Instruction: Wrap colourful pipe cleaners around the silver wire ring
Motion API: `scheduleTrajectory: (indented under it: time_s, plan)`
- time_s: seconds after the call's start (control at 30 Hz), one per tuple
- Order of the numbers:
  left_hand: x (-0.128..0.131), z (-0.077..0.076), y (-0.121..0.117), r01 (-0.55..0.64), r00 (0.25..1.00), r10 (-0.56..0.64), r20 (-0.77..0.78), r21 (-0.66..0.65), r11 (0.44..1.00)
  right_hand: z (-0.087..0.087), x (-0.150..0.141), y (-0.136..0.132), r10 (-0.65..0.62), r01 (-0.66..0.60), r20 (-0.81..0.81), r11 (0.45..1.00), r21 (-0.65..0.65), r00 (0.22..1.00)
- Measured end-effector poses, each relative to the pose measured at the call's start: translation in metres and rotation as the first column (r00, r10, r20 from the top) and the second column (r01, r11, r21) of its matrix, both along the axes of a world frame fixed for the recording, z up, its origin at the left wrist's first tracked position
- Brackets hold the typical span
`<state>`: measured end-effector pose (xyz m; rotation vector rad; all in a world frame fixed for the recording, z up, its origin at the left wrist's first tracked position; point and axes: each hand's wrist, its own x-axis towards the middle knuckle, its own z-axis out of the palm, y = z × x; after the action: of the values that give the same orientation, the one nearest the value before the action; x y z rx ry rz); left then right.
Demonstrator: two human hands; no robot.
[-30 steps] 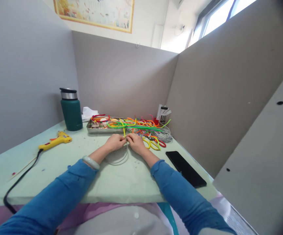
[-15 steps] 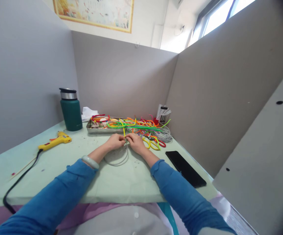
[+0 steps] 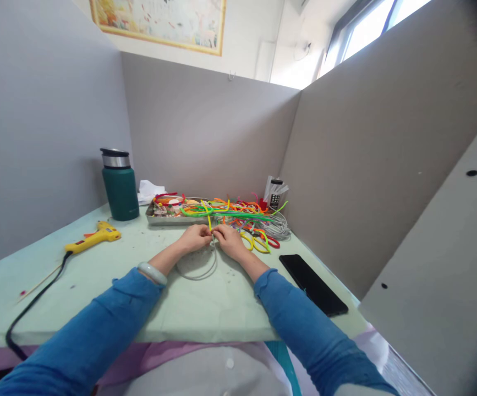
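Observation:
My left hand (image 3: pixel 196 238) and my right hand (image 3: pixel 228 241) meet over the middle of the table, fingertips pinched close together. Between them rises a thin yellow pipe cleaner (image 3: pixel 209 220), bent over at its top. A grey wire loop (image 3: pixel 197 278) hangs down from the same spot and rests on the tabletop. The fingers are closed where the yellow pipe cleaner meets the grey wire, and they hide the join. A pale bangle circles my left wrist.
A metal tray (image 3: pixel 176 220) of small craft pieces lies behind my hands, beside piled coloured pipe cleaners (image 3: pixel 248 214) and yellow-handled scissors (image 3: pixel 258 243). To the left are a green bottle (image 3: pixel 120 192) and a yellow glue gun (image 3: pixel 93 237). A black phone (image 3: pixel 313 285) lies right; grey partitions surround the table.
Almost nothing differs. Both hands keep their pinch at the same spot, with only a tiny shift of the fingers.

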<state>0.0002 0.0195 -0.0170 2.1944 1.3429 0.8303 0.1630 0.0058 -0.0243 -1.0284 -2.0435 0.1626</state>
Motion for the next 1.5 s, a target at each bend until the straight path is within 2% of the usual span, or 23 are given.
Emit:
scheduleTrajectory:
  time_s: [0.23,0.5,0.87,1.07,1.23,1.33,1.5]
  plan:
    - [0.000,0.002,-0.002,-0.017,1.000,0.017,0.017,-0.019,1.000,0.000,0.000,0.000,-0.004,0.003,0.031,1.000,0.022,1.000]
    - [0.001,0.005,-0.006,0.018,0.999,-0.016,0.039,-0.048,0.999,0.000,0.000,0.000,0.000,-0.001,0.041,1.000,0.031,0.999]
    - [0.002,0.009,-0.008,-0.021,0.995,0.029,0.098,-0.082,0.996,0.001,-0.001,-0.002,0.007,-0.007,0.020,1.000,0.015,1.000]
    - [0.003,0.011,-0.008,-0.007,0.975,0.025,0.220,-0.082,0.997,0.002,-0.001,-0.004,-0.022,0.022,-0.007,0.999,-0.024,1.000]
    - [0.005,0.019,-0.017,0.014,0.957,0.024,0.289,-0.129,0.992,0.002,0.000,-0.003,-0.029,0.034,0.050,0.994,-0.107,0.998]
    - [0.007,0.025,-0.023,0.047,0.939,0.018,0.345,-0.181,0.982,0.001,0.001,-0.002,-0.038,0.045,0.072,0.995,-0.093,0.997]
    - [0.009,0.029,-0.029,0.032,0.922,0.066,0.382,-0.245,0.969,0.000,0.001,-0.001,-0.054,0.062,0.087,0.994,-0.094,0.995]
